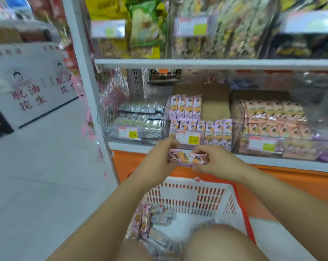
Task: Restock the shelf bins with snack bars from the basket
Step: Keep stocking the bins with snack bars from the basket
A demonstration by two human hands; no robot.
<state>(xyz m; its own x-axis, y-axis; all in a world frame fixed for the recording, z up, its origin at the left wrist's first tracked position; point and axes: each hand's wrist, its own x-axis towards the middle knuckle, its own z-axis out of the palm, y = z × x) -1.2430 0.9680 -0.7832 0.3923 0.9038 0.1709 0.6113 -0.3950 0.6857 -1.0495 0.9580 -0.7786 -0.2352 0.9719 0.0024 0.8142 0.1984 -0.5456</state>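
Nearest to me, under the person's knees [221,242], the basket [189,198] sits on the floor, tight against the orange base of the shelving. A loose pile of bars [146,221] lies along its left side and bottom, while the far and right parts show bare white. I judge the job well under way but not finished, since plenty of stock is left to move.

Above the basket's far rim, both arms reach forward and meet. The left hand [159,157] and right hand [218,161] share one pink bar [188,159], held level and crosswise. Each hand's fingers curl round an end and pinch it, so both are grasping, neither released. The bar is in the air, just in front of the bottom shelf edge, touching neither basket nor bin.

Just beyond it, behind a yellow price tag [187,137], the middle bin [215,110] holds matching pink bars [185,106] standing upright. Its front row looks full; the back row stops short and the right side is bare. I take that as where this bar belongs.

Silver packs [140,117] fill the bin to its left and peach packs [276,117] the one to its right; both look well stocked. The upper shelf [216,64] is too blurred to judge.
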